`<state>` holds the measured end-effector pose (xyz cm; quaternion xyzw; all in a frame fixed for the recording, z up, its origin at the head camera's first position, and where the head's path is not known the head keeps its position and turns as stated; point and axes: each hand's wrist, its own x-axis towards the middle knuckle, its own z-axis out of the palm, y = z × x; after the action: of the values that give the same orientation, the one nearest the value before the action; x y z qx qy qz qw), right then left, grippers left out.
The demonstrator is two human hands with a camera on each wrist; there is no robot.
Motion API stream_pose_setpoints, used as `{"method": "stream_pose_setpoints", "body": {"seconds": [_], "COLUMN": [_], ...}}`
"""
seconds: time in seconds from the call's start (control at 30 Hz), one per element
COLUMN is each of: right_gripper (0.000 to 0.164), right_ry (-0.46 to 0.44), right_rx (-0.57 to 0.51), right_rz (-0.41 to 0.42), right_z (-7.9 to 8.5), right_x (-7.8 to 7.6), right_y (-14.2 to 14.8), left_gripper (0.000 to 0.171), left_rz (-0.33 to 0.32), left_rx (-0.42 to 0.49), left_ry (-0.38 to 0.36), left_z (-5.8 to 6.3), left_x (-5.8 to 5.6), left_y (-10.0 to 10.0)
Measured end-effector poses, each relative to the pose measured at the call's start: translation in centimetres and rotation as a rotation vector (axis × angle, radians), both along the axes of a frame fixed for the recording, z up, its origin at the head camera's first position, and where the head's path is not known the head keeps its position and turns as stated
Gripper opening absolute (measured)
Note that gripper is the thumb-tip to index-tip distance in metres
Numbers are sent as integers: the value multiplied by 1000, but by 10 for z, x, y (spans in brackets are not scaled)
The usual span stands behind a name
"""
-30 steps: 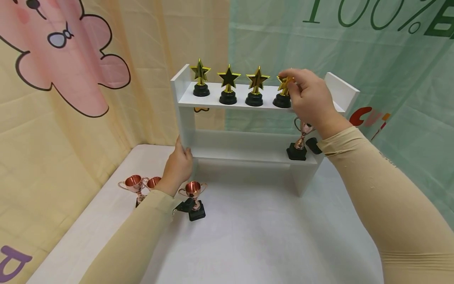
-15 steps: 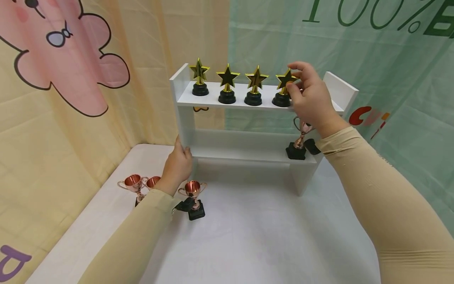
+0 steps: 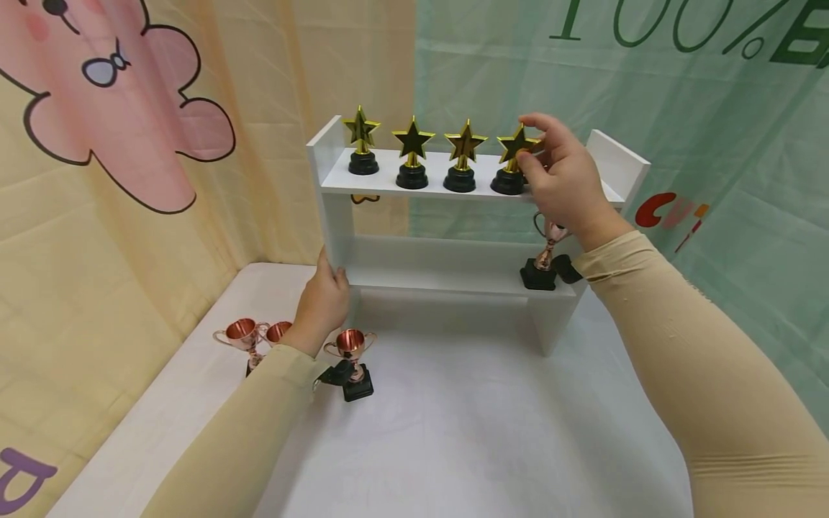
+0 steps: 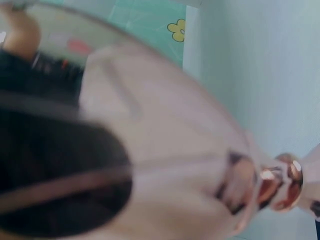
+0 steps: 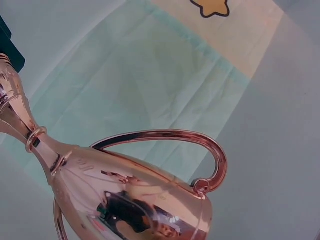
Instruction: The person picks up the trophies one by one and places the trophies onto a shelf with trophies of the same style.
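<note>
In the head view, my right hand (image 3: 562, 176) pinches the rightmost gold star trophy (image 3: 516, 147) between thumb and fingers, at the star's tip and right side. Its black base is on the top board of a white two-tier shelf (image 3: 414, 284). Three more star trophies line up to its left: one (image 3: 360, 137) at the far left, another (image 3: 412, 147), and a third (image 3: 463, 151). My left hand (image 3: 322, 298) grips the shelf's left side panel, thumb at the front edge. A rose-gold cup trophy (image 3: 546, 259) stands on the lower board, partly behind my right wrist.
On the white table (image 3: 453, 432), one rose-gold cup trophy (image 3: 354, 352) stands by my left wrist. Two more cups, a left one (image 3: 242, 334) and a partly hidden one (image 3: 277, 331), stand beyond my left forearm. Printed curtains (image 3: 272, 180) hang behind.
My right fingers have shifted from across the star's front to its tip and right side, uncovering it. The trophy has slid slightly left. My left hand keeps its place.
</note>
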<state>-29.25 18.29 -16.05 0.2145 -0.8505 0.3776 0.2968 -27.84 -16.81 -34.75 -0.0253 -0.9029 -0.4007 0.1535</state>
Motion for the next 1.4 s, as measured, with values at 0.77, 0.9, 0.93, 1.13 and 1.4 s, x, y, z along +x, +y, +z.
{"method": "stream_pose_setpoints", "body": {"seconds": [0.77,0.9,0.93,1.13,1.4], "right_gripper": [52,52,52,52,53], "right_ry": [-43,-43,-43,-35,-41], "right_rx": [25,24,24,18,12], "right_rz": [9,8,7,5,9], "right_z": [2,2,2,2,2], "right_x": [1,1,1,1,1], "right_y": [1,1,1,2,1], "left_gripper": [62,62,62,62,61], "left_rz": [25,21,21,22,29], "left_rx": [-20,-21,-24,-25,-31], "left_ry": [8,10,12,12,5], "left_z": [0,0,0,0,-1], "left_x": [-1,-1,-1,-1,-2], "left_y": [1,1,1,1,0]}}
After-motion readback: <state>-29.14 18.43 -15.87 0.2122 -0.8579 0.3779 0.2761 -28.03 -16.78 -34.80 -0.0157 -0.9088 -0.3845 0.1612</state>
